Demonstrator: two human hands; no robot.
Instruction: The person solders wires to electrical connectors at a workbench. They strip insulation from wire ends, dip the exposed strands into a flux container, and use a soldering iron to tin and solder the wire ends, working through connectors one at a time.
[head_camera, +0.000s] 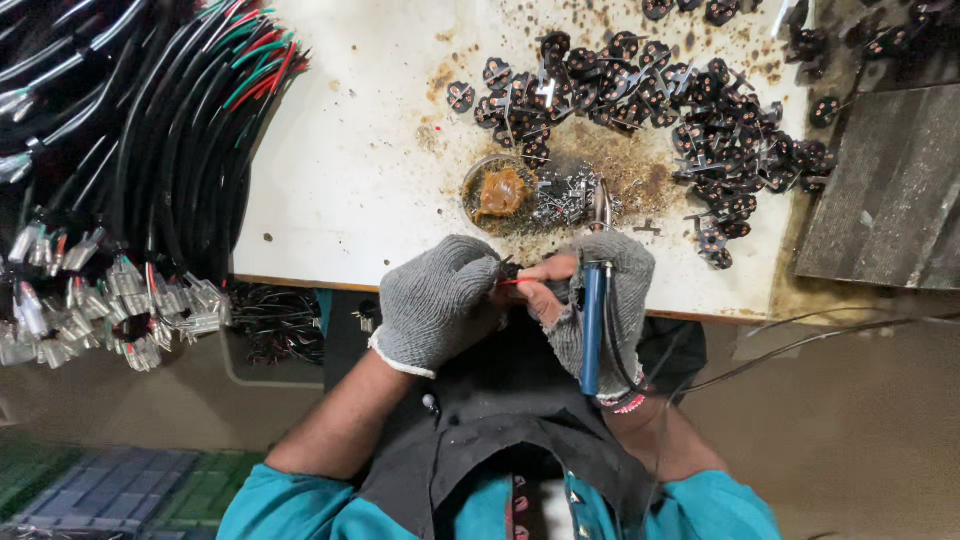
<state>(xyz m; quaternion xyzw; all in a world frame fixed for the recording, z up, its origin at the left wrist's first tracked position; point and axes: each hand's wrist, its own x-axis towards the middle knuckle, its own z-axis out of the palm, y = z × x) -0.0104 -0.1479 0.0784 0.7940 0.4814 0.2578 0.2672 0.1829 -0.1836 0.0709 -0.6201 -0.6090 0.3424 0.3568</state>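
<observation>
At the far left we see a thick bundle of black cables (170, 130) draped off the bench (350, 170), their stripped ends showing red and green cores, and below them a cluster of crimped metal terminals (110, 300). Moving in, our left hand (435, 300), in a grey knit glove, is curled tight, its grip pinching a small black part with a red wire (520, 282) at the near edge of the bench. Just above the hands sits a small round tin of brown flux paste (497, 192), with a heap of shiny metal scraps (565, 195) touching it on the right, on a scorched, stained patch. Our right hand (600, 300), in a fingerless grey glove, meets the left at the wire; its grip is wrapped around a blue-handled soldering iron (594, 320), whose tip points away from us towards the scraps. Further right, a pile of black plug inserts (690, 110) with copper pins is spread over the bench, and a dark grey slab (890, 190) lies at the far right.
</observation>
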